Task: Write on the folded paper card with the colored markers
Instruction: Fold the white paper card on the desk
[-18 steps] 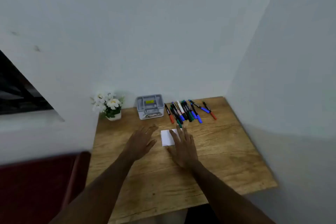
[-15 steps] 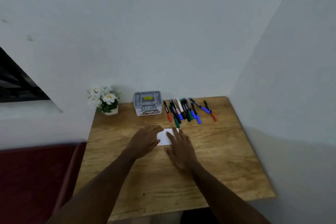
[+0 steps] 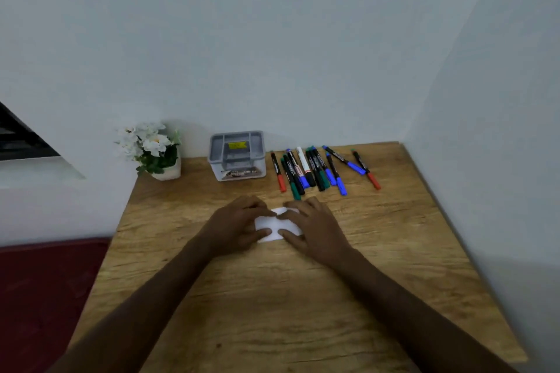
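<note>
A small white paper card lies on the wooden table, near its middle. My left hand grips the card's left side, with fingers over the top edge and the thumb at the bottom. My right hand grips the right side the same way. Both hands cover much of the card. Several colored markers with red, blue, green and black caps lie in a loose row at the back of the table, just beyond my right hand.
A grey plastic box stands at the back centre, against the wall. A small white pot of white flowers sits at the back left corner. Walls close the table at the back and right. A dark red surface lies left of the table.
Both hands have closed in on the card. The left hand moved right onto its left side and the right hand's fingers curled over its right side.
</note>
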A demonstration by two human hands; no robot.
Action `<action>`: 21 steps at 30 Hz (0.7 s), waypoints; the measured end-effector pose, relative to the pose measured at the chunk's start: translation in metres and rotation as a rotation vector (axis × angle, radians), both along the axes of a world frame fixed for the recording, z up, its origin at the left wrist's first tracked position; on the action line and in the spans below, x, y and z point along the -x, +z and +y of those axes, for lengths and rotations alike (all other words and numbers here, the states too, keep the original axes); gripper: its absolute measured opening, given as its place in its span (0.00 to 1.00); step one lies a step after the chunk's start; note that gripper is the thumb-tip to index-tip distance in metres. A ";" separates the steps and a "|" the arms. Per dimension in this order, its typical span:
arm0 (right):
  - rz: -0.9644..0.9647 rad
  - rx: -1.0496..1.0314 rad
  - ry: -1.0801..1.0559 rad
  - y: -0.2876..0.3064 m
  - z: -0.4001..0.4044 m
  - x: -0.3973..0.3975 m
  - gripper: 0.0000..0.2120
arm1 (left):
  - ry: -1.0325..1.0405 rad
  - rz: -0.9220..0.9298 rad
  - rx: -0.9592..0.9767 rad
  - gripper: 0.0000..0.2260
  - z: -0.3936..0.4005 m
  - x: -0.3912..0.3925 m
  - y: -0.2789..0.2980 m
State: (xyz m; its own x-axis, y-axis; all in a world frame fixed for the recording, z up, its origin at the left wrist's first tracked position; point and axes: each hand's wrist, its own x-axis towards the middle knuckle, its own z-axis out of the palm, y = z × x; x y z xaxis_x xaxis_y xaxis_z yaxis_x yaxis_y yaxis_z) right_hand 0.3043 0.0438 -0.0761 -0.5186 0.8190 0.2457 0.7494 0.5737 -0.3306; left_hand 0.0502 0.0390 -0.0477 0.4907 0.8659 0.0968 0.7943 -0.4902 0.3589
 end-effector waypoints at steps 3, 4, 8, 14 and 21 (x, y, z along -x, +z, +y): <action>0.036 -0.030 0.005 -0.009 0.003 -0.003 0.18 | -0.024 -0.040 -0.071 0.18 0.003 0.003 -0.009; 0.037 -0.047 0.014 -0.011 0.003 -0.003 0.18 | -0.046 -0.054 -0.106 0.18 0.002 0.003 -0.012; 0.003 -0.066 0.061 -0.012 0.006 -0.008 0.19 | -0.132 -0.118 -0.158 0.15 0.001 0.004 -0.021; 0.041 -0.112 0.175 -0.008 0.000 -0.016 0.17 | -0.193 -0.055 -0.237 0.13 -0.004 -0.003 -0.024; 0.037 -0.112 0.212 -0.003 0.002 -0.017 0.17 | -0.213 -0.135 -0.273 0.12 -0.018 -0.009 -0.022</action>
State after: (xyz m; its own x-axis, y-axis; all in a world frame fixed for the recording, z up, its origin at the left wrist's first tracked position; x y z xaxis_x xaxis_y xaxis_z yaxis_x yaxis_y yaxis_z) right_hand 0.3217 0.0460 -0.0788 -0.6647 0.6596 0.3509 0.5972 0.7513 -0.2809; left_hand 0.0593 0.0211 -0.0695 0.6246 0.6790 0.3858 0.6185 -0.7317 0.2865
